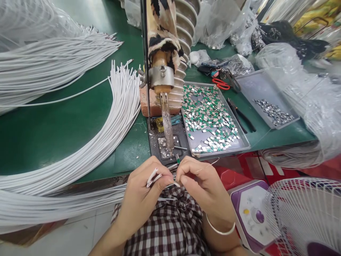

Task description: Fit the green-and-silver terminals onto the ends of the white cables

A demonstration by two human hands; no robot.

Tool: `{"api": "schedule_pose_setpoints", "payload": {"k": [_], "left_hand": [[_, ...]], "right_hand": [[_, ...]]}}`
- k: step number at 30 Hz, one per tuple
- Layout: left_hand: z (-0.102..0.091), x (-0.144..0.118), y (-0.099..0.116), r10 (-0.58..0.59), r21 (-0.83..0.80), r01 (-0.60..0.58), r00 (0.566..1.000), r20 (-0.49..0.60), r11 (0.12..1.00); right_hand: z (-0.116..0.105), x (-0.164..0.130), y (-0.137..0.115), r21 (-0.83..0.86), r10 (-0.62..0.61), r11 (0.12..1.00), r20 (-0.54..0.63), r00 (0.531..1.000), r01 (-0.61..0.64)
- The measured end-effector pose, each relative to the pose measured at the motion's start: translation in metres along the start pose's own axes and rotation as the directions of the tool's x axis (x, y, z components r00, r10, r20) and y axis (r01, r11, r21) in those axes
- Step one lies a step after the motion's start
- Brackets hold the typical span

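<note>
Just below the soldering iron tip [168,138], the left hand [144,192] pinches white cable ends [153,176] while the right hand [205,185] closes on a thin wire [205,166], so this joint looks unfinished, with the tray of green-and-silver connector pieces [210,117] still full.

I find no legible text, label, brand, number or sign anywhere in view; nothing on my bench, its trays or the fan base carries readable lettering.

Green desk [53,131], white cables [106,131] in bundles, metal tray [246,144] of small parts, red-handled scissors [221,84], black pliers [241,115]
</note>
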State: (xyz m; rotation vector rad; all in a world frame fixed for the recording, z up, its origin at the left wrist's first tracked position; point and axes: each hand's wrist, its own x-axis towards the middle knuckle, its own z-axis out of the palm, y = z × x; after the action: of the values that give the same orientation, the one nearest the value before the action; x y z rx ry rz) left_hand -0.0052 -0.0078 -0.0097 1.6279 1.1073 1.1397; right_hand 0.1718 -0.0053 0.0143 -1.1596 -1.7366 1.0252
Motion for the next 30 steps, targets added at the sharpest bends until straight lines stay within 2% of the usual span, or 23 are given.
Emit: {"api": "schedule_pose_setpoints", "payload": {"k": [1,3,5,7,9,12,16,18,19,20,21,22,25,27,30], "left_hand": [[-0.001,0.0,-0.001,-0.005,0.001,0.005,1.0,-0.011,1.0],[-0.001,0.001,-0.004,-0.02,-0.014,0.019,0.999,-0.03,1.0],[0.001,0.002,-0.007,-0.02,-0.052,0.019,0.999,-0.029,0.998],[0.004,0.001,-0.01,-0.015,-0.079,0.013,1.0,-0.027,0.997],[0.008,0.0,-0.012,-0.034,-0.075,0.03,0.998,-0.052,0.997],[0.012,0.001,-0.013,-0.1,-0.078,0.09,0.986,-0.132,0.993],[0.012,0.004,-0.011,-0.145,-0.085,0.132,0.974,-0.175,0.988],[0.011,0.005,-0.008,-0.145,-0.072,0.135,0.975,-0.168,0.988],[0.01,0.005,-0.007,-0.143,-0.068,0.133,0.976,-0.163,0.989],[0.01,0.006,-0.006,-0.141,-0.068,0.132,0.977,-0.157,0.989],[0.009,0.006,-0.005,-0.139,-0.072,0.129,0.978,-0.154,0.989],[0.009,0.006,-0.004,-0.135,-0.077,0.125,0.979,-0.154,0.989],[0.009,0.006,-0.003,-0.105,-0.069,0.094,0.978,-0.179,0.993],[0.01,0.007,-0.003,-0.076,-0.046,0.069,0.978,-0.193,0.997],[0.009,0.007,-0.004,-0.041,-0.022,0.038,0.986,-0.162,0.999]], "right_hand": [[-0.003,0.002,0.002,-0.065,-0.003,0.998,-0.031,1.0,0.001],[-0.009,0.009,0.01,-0.274,-0.044,0.962,-0.188,0.981,-0.01],[-0.015,0.02,0.02,-0.52,-0.103,0.848,-0.343,0.934,-0.097],[-0.021,0.033,0.03,-0.685,-0.063,0.695,-0.36,0.931,-0.218],[-0.024,0.045,0.038,-0.748,0.042,0.605,-0.312,0.949,-0.273],[-0.025,0.053,0.043,-0.754,0.07,0.596,-0.295,0.953,-0.277],[-0.023,0.045,0.038,-0.718,0.017,0.646,-0.324,0.946,-0.258],[-0.018,0.035,0.032,-0.653,-0.021,0.726,-0.332,0.943,-0.214],[-0.014,0.03,0.028,-0.602,-0.037,0.778,-0.332,0.942,-0.182],[-0.009,0.024,0.023,-0.463,-0.065,0.88,-0.341,0.938,-0.107],[-0.003,0.019,0.019,-0.329,-0.068,0.943,-0.324,0.944,-0.045],[0.002,0.014,0.015,-0.242,-0.079,0.97,-0.315,0.946,0.001],[0.015,0.005,0.007,-0.102,-0.072,0.994,-0.334,0.94,0.04],[0.017,0.004,0.004,0.003,0.008,1.0,-0.337,0.942,-0.007],[0.016,0.006,0.001,0.189,0.148,0.977,-0.246,0.958,-0.102]]}}
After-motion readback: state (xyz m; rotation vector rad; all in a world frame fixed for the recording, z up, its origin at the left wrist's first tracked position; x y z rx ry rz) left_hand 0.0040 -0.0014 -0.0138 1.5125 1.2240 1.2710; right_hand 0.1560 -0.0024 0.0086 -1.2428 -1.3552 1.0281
